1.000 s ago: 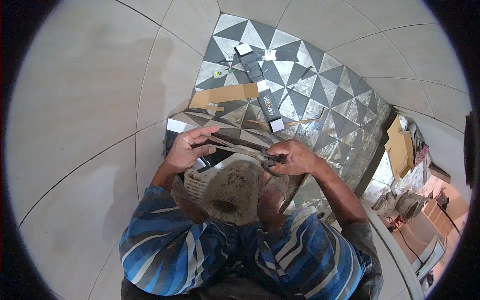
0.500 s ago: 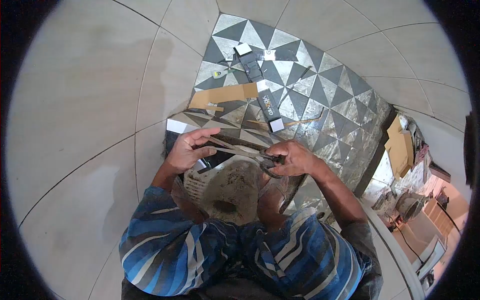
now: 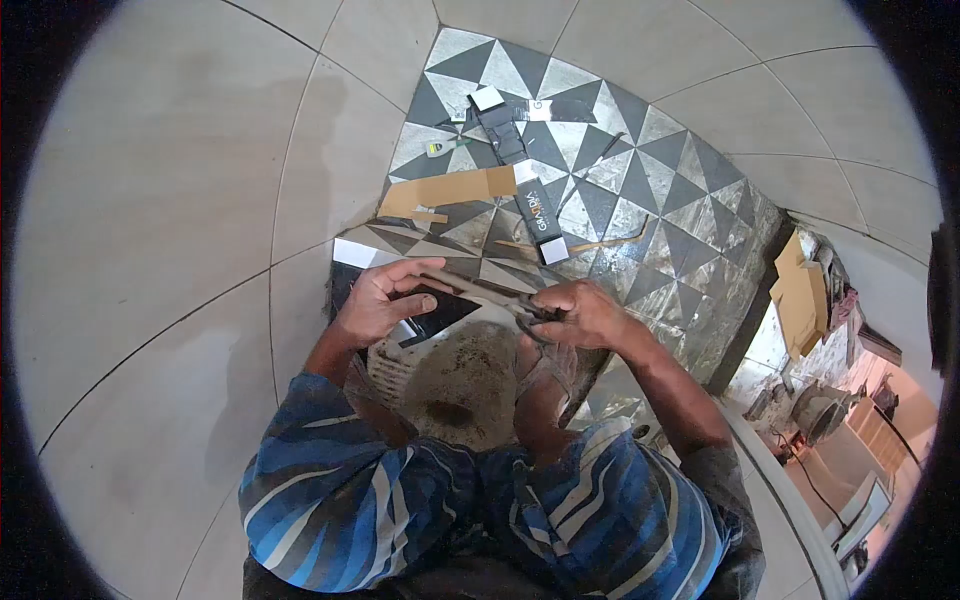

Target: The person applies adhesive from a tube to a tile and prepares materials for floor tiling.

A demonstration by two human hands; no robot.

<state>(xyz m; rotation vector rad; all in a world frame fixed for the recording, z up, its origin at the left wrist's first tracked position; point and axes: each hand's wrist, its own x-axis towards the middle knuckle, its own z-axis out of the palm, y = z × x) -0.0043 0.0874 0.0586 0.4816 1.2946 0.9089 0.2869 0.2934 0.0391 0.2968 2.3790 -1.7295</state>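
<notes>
Since the scissors (image 3: 470,286) closed, apparently completing 1 stroke, the right hand (image 3: 590,316) clamps their handles and the left hand (image 3: 375,300), finger and thumb apart, adjoins their tips.

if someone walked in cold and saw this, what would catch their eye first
Probably the floor with its bold grey-and-white triangles, beyond the hands, and the blue-striped cloth over the person's legs at the bottom. Between them, the right hand holds scissors, their blades reaching toward the left hand.
</notes>
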